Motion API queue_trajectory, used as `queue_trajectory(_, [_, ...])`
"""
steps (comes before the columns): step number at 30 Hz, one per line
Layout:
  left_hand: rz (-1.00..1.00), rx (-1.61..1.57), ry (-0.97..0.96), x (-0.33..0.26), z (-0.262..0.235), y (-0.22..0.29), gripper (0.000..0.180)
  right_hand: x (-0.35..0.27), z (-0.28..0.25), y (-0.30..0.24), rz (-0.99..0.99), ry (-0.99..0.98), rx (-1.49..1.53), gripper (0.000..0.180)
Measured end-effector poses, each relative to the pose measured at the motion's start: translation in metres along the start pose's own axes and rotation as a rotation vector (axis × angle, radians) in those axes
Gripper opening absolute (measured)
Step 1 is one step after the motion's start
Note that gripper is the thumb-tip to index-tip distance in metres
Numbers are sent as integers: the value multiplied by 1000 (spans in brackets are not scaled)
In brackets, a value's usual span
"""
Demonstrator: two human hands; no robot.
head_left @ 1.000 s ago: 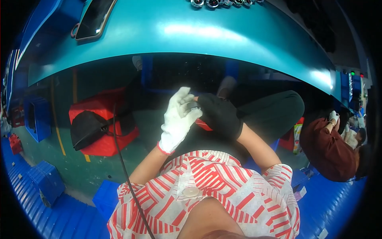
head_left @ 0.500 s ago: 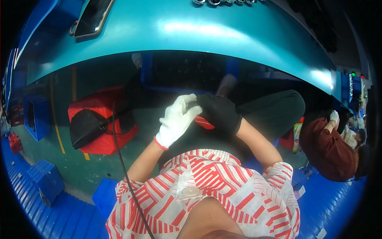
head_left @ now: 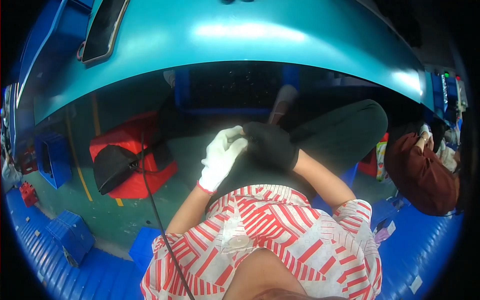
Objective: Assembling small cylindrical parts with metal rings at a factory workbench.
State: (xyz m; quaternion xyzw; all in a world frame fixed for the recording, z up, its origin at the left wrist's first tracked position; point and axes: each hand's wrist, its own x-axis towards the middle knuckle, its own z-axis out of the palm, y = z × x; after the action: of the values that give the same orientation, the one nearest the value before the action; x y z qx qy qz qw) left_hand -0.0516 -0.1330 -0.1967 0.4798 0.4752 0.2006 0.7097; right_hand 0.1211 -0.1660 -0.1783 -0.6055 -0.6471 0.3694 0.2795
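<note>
My left hand (head_left: 220, 159), in a white knitted glove with a red cuff, is closed with its fingertips pinched together over my lap. Against those fingertips rests my right hand (head_left: 272, 145), in a black glove, its fingers curled in. Whatever the two hands hold between them is too small or too well covered to make out. Beyond the hands, below the table edge, stands a blue bin (head_left: 230, 111) with dark contents that I cannot tell apart.
A teal table (head_left: 240, 47) curves across the front, with a phone (head_left: 103, 30) at its left. On the left a black bag-like thing (head_left: 114, 169) lies on a red seat (head_left: 150, 180); a dark cable (head_left: 154, 205) hangs past it. A co-worker (head_left: 420, 175) sits at right.
The view has shifted, so the phone appears lower and further left, and the shiny small parts on the table have mostly left the picture. My hands stay together, with the fingers slightly moved.
</note>
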Motion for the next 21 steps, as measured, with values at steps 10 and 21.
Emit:
queue_trajectory(10, [-108, -703, -13, 13, 9, 12, 32, -2, -8, 1, -14, 19, 25, 41])
queue_trajectory(21, [15, -121, 51, 13, 11, 13, 33, 4, -9, 7, -202, 47, -139, 37])
